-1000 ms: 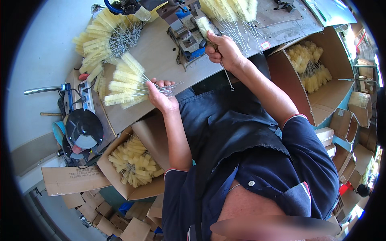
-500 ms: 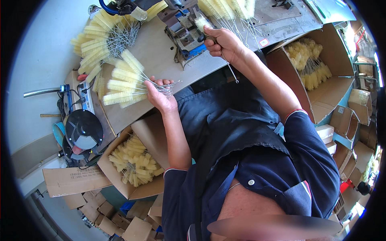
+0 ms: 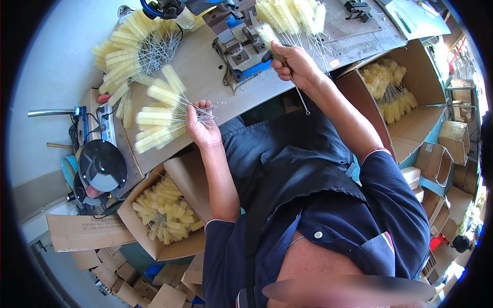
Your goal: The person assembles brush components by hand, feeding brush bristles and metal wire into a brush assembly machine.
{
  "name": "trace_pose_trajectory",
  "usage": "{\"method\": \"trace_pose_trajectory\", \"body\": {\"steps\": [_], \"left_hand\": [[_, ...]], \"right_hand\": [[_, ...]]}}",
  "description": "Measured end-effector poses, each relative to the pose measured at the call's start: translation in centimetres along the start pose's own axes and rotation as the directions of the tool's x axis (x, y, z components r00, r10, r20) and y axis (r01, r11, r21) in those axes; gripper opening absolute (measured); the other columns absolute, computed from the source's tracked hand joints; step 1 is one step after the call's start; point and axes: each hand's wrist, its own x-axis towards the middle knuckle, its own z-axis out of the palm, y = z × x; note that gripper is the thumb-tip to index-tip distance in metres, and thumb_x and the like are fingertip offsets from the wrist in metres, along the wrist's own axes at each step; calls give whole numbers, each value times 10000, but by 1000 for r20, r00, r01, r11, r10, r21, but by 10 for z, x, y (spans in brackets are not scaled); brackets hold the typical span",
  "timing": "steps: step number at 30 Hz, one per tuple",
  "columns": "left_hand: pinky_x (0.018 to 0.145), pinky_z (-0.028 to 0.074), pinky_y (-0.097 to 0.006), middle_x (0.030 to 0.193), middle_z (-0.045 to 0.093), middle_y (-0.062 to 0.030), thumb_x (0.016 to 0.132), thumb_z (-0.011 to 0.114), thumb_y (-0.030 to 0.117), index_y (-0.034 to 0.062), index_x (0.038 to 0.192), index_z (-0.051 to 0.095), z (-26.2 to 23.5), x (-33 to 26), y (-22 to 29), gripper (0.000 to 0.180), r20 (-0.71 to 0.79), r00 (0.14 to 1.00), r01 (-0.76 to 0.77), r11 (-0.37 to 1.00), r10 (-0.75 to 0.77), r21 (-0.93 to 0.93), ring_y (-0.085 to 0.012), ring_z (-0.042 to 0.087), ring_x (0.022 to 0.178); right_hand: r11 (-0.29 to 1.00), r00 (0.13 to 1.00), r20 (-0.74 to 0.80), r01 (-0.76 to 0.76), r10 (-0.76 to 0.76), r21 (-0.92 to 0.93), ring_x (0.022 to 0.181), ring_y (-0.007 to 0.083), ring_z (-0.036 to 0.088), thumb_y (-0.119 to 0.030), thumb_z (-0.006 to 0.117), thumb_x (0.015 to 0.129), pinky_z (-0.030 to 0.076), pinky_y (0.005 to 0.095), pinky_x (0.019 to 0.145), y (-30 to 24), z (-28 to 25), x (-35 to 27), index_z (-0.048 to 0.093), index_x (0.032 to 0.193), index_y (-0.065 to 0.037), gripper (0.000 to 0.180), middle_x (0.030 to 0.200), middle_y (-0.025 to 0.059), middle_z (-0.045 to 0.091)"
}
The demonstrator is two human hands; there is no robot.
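My left hand (image 3: 204, 126) is closed round the twisted wire handles of several pale yellow bottle brushes (image 3: 160, 123). Their bristle heads fan out to the left over the table's near edge. My right hand (image 3: 297, 64) grips a single bottle brush (image 3: 267, 36): its bristle end points up toward the machine, and its looped wire handle hangs down below the fingers. Right by these fingertips sits a black knob (image 3: 266, 56); whether they touch it I cannot tell. The blue and grey clamping machine (image 3: 239, 51) stands on the table just left of that hand.
Piles of brushes lie on the table (image 3: 205, 77) at the far left (image 3: 123, 56) and beyond my right hand (image 3: 292, 18). Open cartons of brushes stand at left (image 3: 128, 218) and right (image 3: 408, 136). A black disc-shaped machine (image 3: 104, 164) is at the left.
The view has shifted slightly. Both hands keep their grips, and the fingers of my left hand have curled a little more over the wire handles.
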Motion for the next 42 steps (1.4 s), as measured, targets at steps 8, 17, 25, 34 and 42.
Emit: {"method": "trace_pose_trajectory", "body": {"steps": [8,17,25,34,42], "left_hand": [[751,542,-362,882,603,-39,931,710,136,52,1015,596,-5,0,0,165,64,997,-54,997,51,51,-155,595,773],[680,517,-345,843,606,-49,947,666,116,56,1008,597,19,-51,7,111,188,982,-3,996,-13,85,-159,586,725],[610,478,-316,821,545,-48,946,641,140,-24,1212,518,22,-97,2,336,361,914,66,946,-185,318,-138,538,674],[590,475,-315,756,503,-23,928,625,107,-23,1199,521,9,-120,-18,318,301,917,172,941,-261,292,-119,514,645],[578,487,-322,738,505,-40,926,623,84,-15,1168,529,3,-99,-6,278,200,971,81,965,-133,250,-156,549,630]], "right_hand": [[579,809,-120,298,-575,-759,388,108,460,-567,644,907,367,290,404,-57,-38,13,652,661,0,618,444,62,474],[580,705,33,608,-708,-543,659,116,668,-360,659,923,536,290,664,-22,8,-4,741,804,26,412,702,86,711],[852,938,291,304,-189,-427,610,160,644,-416,665,944,524,292,607,58,98,-2,719,810,47,485,695,111,683],[883,889,-90,425,-449,-200,498,138,510,-325,583,1017,415,293,492,48,86,-6,616,760,10,423,587,55,568],[982,979,-84,185,-188,-42,449,105,412,-362,596,1007,319,268,399,48,55,-11,559,725,-4,457,605,46,514]]}}
